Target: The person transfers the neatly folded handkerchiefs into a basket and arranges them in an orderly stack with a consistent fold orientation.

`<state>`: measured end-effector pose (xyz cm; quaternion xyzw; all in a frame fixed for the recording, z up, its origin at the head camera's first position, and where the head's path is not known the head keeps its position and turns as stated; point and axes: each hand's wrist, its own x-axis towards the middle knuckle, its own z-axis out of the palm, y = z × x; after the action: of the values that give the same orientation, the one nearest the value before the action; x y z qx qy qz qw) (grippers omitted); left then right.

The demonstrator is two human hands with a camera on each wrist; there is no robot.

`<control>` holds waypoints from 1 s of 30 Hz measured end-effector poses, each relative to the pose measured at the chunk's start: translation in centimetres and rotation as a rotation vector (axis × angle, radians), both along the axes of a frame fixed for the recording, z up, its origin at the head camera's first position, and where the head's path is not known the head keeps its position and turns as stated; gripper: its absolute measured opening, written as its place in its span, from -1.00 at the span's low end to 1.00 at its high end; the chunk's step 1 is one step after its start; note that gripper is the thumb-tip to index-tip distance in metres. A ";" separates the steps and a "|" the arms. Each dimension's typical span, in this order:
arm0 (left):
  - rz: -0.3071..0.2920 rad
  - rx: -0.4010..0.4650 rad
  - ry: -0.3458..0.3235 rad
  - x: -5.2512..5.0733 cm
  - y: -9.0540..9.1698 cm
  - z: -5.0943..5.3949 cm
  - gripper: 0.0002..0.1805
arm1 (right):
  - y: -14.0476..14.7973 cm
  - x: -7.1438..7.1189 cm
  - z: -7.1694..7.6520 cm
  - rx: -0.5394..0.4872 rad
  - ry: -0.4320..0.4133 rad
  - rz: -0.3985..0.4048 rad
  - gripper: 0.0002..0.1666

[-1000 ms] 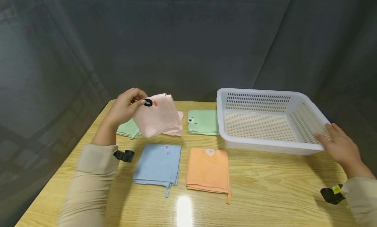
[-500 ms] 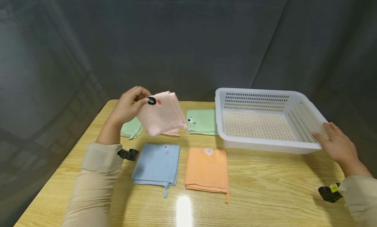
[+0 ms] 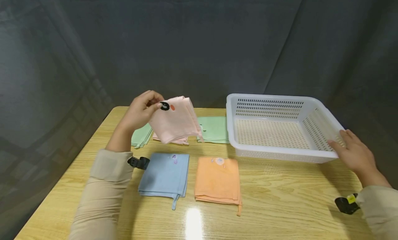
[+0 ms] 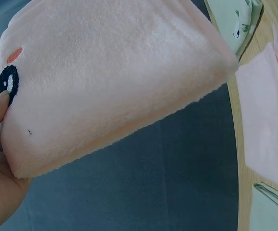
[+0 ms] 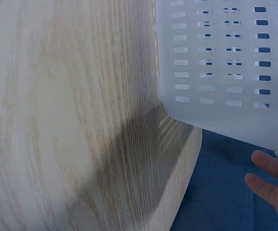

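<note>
Raised pink towel (image 3: 175,120) shifted right — open gap to basket rim (image 3: 229,120)

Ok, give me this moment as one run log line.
Left grip: pinching raised pink towel | Right grip: holding white basket rim | Folded on table, near row: blue towel, orange towel

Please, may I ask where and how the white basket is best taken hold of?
Probably by its rim, at the two short ends, coming from left and right. The white basket has its open side up, and its walls lean outward to the rim, so this could likely be hooked from below. Beside the left end lies a green towel.
</note>
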<state>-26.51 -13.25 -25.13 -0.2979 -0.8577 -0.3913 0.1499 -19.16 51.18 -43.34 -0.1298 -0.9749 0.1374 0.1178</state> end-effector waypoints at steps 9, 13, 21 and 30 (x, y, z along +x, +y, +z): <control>-0.029 0.005 -0.005 -0.1 1.0 0.1 -0.92 | -5.9 2.8 5.3 -0.059 -0.035 0.014 -0.09; -0.047 0.012 -0.009 -0.1 1.5 0.2 -0.92 | -2.8 1.5 2.5 -0.026 -0.016 0.000 -0.08; -0.043 0.022 -0.021 0.0 2.3 0.2 -0.91 | 0.2 0.1 -0.2 -0.003 -0.006 0.009 -0.09; -0.039 0.029 -0.038 0.0 2.7 0.2 -0.91 | -0.5 0.3 0.6 -0.004 0.000 0.008 -0.10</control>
<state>-26.51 -10.56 -24.92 -0.3052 -0.8485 -0.4122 0.1303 -18.84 50.65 -42.76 -0.1260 -0.9752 0.1396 0.1169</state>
